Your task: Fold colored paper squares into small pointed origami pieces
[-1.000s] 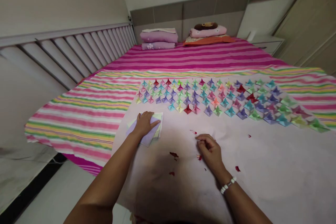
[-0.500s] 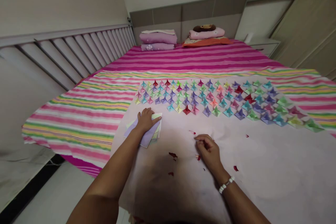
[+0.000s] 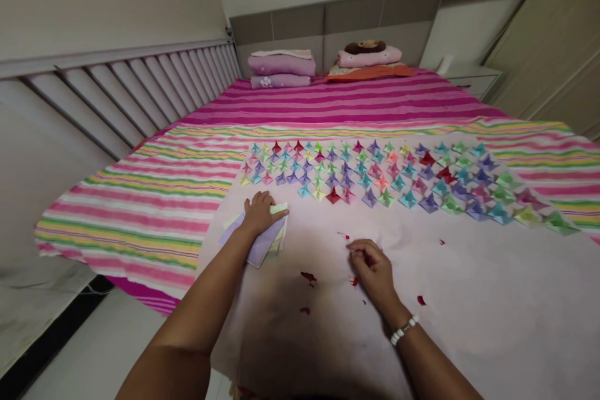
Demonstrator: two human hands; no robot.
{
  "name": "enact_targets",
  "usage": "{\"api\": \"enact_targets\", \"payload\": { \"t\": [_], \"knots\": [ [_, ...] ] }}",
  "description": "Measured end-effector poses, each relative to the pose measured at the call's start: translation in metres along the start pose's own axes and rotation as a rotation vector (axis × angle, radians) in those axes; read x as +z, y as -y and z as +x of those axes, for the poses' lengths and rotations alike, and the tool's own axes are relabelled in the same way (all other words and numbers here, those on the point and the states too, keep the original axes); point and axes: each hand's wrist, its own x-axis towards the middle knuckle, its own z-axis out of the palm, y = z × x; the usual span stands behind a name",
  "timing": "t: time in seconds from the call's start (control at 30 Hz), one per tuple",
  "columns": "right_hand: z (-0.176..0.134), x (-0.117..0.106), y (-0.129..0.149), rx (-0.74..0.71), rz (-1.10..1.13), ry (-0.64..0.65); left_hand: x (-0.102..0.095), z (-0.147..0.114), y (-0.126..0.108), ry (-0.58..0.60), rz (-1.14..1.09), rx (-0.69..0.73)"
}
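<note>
My left hand [image 3: 259,214] lies on a loose fan of square paper sheets [image 3: 263,245], lilac on top with pale green and yellowish ones showing beneath. Its fingers are spread and the thumb points right across the sheets. My right hand [image 3: 374,267] rests on the pale cover sheet [image 3: 473,319], fingers curled in with the thumb against them; nothing shows between them. Beyond both hands stand rows of small folded paper shapes [image 3: 333,195] with pointed tips, in blue, green, purple, pink, red and yellow.
Dark red marks or scraps [image 3: 309,277] dot the pale sheet around my right hand. Striped bedding [image 3: 154,200] surrounds it. Folded purple bedding [image 3: 282,65] and a pink pile [image 3: 370,59] sit by the headboard [image 3: 356,15]. A white slatted rail [image 3: 154,84] runs along the left.
Both hands keep their places and poses. The papers under my left hand have shifted very slightly to the left and down.
</note>
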Motion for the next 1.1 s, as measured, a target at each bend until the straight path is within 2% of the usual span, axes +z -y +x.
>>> {"api": "enact_targets", "payload": {
  "t": [0.2,0.27,0.37,0.43,0.5,0.6,0.7,0.9,1.1],
  "knots": [
    [0.0,0.0,0.002,0.015,-0.001,0.006,-0.005,-0.011,-0.001,-0.012,-0.012,0.012],
    [0.0,0.0,0.002,0.018,-0.002,0.004,-0.01,-0.016,-0.001,-0.088,-0.042,0.014],
    [0.0,0.0,0.002,0.013,0.005,-0.003,-0.018,-0.033,0.001,-0.295,-0.126,0.004],
    [0.0,0.0,0.002,0.017,0.005,0.001,-0.02,-0.05,0.001,-0.351,-0.197,0.002],
    [-0.001,0.0,0.002,0.019,0.002,0.002,-0.019,-0.07,0.0,-0.329,-0.214,-0.024],
    [-0.001,0.0,0.002,0.009,-0.002,0.001,-0.014,-0.097,-0.006,-0.241,-0.118,-0.094],
    [-0.001,0.0,0.002,0.007,-0.003,-0.007,-0.007,-0.112,-0.01,-0.18,-0.056,-0.179],
    [-0.001,0.0,0.002,0.013,0.004,-0.012,0.001,-0.114,-0.003,-0.18,-0.09,-0.168],
    [-0.002,0.002,0.001,0.02,0.016,-0.015,-0.004,-0.114,-0.002,-0.183,-0.114,-0.14]
  ]
}}
